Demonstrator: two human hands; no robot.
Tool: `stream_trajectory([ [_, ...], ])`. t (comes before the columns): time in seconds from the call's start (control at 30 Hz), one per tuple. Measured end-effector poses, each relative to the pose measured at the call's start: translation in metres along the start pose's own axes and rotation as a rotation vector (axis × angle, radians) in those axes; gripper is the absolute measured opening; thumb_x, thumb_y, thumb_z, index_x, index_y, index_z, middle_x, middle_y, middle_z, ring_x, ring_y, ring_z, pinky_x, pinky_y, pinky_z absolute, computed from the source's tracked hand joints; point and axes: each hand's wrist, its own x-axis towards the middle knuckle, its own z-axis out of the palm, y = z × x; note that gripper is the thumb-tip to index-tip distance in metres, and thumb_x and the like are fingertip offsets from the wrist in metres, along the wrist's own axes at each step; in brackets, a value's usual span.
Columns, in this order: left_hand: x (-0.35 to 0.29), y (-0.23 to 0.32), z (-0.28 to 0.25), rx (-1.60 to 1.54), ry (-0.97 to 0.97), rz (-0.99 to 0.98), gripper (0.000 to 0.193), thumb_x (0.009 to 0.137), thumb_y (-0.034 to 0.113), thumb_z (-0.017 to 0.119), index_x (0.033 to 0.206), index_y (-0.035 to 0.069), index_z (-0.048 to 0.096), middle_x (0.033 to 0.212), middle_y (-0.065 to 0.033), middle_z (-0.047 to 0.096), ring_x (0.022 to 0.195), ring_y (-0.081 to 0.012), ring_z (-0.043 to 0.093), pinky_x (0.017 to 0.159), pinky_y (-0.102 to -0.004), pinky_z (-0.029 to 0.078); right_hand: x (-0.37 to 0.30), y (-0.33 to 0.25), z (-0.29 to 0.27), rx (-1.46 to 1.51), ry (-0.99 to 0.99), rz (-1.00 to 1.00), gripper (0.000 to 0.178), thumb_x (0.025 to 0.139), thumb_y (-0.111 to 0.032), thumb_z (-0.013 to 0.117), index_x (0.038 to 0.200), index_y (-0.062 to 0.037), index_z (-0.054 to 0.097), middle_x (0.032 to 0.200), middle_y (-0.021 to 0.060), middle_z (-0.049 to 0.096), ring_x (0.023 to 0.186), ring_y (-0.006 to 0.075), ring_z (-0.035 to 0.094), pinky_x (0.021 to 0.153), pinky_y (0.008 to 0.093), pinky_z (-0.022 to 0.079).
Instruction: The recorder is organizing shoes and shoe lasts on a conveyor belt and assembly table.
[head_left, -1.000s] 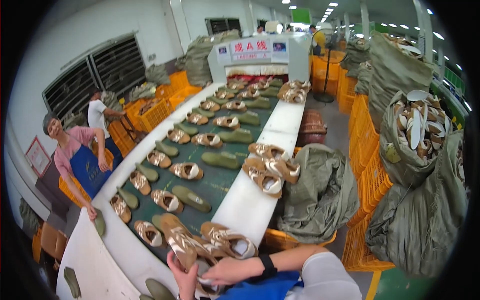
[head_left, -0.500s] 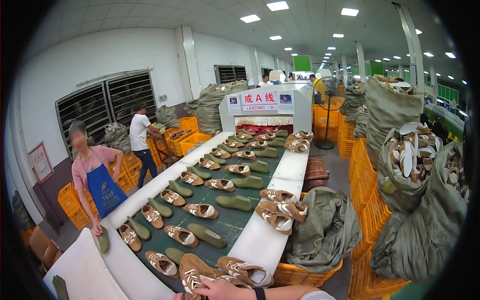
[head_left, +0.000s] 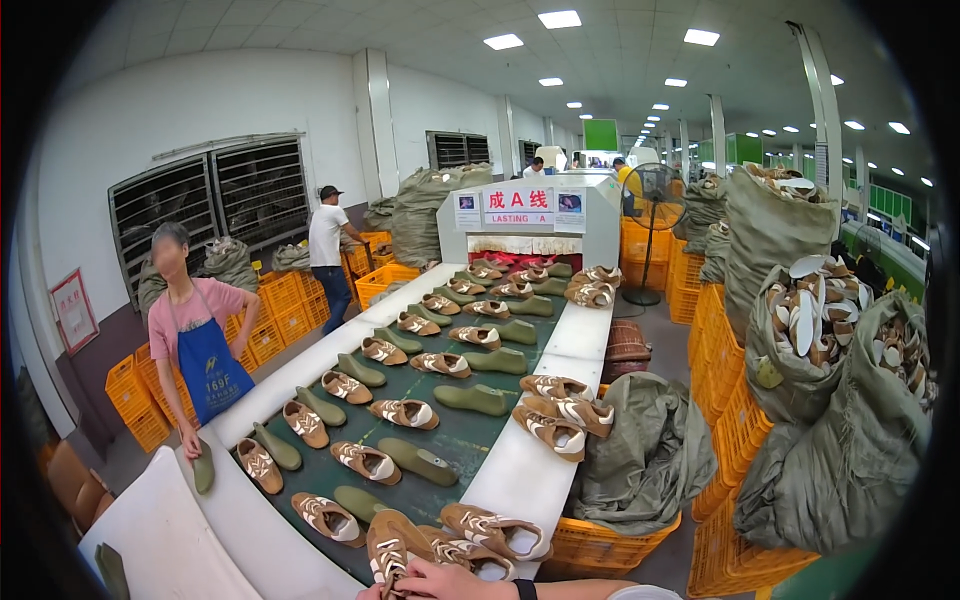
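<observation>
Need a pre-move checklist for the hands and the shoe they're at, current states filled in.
1. Right hand on the shoe: ok, fingers at its near end.
2. Left hand grip: cannot tell, mostly cut off by the lower edge.
3. Room right of the shoe: not ok, other shoes crowd it.
4. Co-worker's hand well away: ok, at a green last far left.
5. Shoe's underside: cannot tell, hidden.

white ledge [head_left: 520,480] gives passage between obstructing near shoes [head_left: 485,525] and farther shoes [head_left: 550,428].
</observation>
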Motion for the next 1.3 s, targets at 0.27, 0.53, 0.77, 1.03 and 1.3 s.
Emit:
stream_trajectory([
  [0.27, -0.006, 0.014, 0.000, -0.036, -0.211, -0.236, 0.035, 0.083, 0.010, 0.054, 0.117, 0.003, 0.053, 0.106, -0.0198, 0.059, 0.097, -0.0342, 0.057, 0.082, -0.0390, 0.046, -0.029, 0.034, 0.024, 0.134, -0.194, 0.047, 0.012, 0.081, -0.020, 0.058, 0.090, -0.0110, 0.057, 0.088, 0.0109, 0.047, 0.072, 0.0289, 0.056, 0.058, 0.0376, 0.047],
  [0.53, 0.021, -0.006, 0.026, -0.192, 0.108, -0.227, 0.042, 0.081, 0.000, 0.056, 0.122, 0.005, 0.046, 0.065, -0.0116, 0.060, 0.053, -0.0193, 0.055, 0.053, -0.0291, 0.045, -0.009, 0.042, -0.008, 0.130, -0.037, 0.083, 0.027, 0.077, -0.013, 0.064, 0.103, -0.0100, 0.059, 0.090, 0.0114, 0.050, 0.073, 0.0245, 0.056, 0.064, 0.0330, 0.048],
  [0.77, 0.011, 0.021, 0.015, 0.060, -0.027, 0.003, 0.030, 0.069, -0.002, 0.060, 0.098, 0.002, 0.056, 0.121, -0.0194, 0.045, 0.108, -0.0372, 0.046, 0.091, -0.0425, 0.040, -0.013, 0.034, 0.004, 0.338, 0.088, 0.231, 0.042, 0.075, 0.000, 0.064, 0.114, -0.0066, 0.051, 0.082, 0.0084, 0.056, 0.065, 0.0180, 0.057, 0.059, 0.0280, 0.048],
  [1.03, 0.013, 0.015, 0.014, -0.171, -0.039, -0.047, 0.014, 0.070, 0.007, 0.065, 0.081, 0.001, 0.059, 0.106, -0.0159, 0.050, 0.098, -0.0333, 0.047, 0.089, -0.0390, 0.038, -0.015, 0.029, 0.004, 0.331, 0.142, 0.075, 0.037, 0.072, 0.003, 0.063, 0.107, -0.0053, 0.052, 0.080, 0.0093, 0.057, 0.065, 0.0187, 0.058, 0.058, 0.0279, 0.048],
  [1.3, 0.018, -0.027, -0.010, -0.699, -0.419, -0.309, 0.025, 0.084, 0.016, 0.060, 0.106, 0.004, 0.058, 0.127, -0.0086, 0.040, 0.119, -0.0207, 0.038, 0.099, -0.0330, 0.031, -0.004, 0.039, 0.005, 0.295, 0.068, 0.061, 0.031, 0.072, 0.004, 0.062, 0.101, -0.0030, 0.053, 0.082, 0.0077, 0.058, 0.067, 0.0160, 0.057, 0.061, 0.0256, 0.047],
])
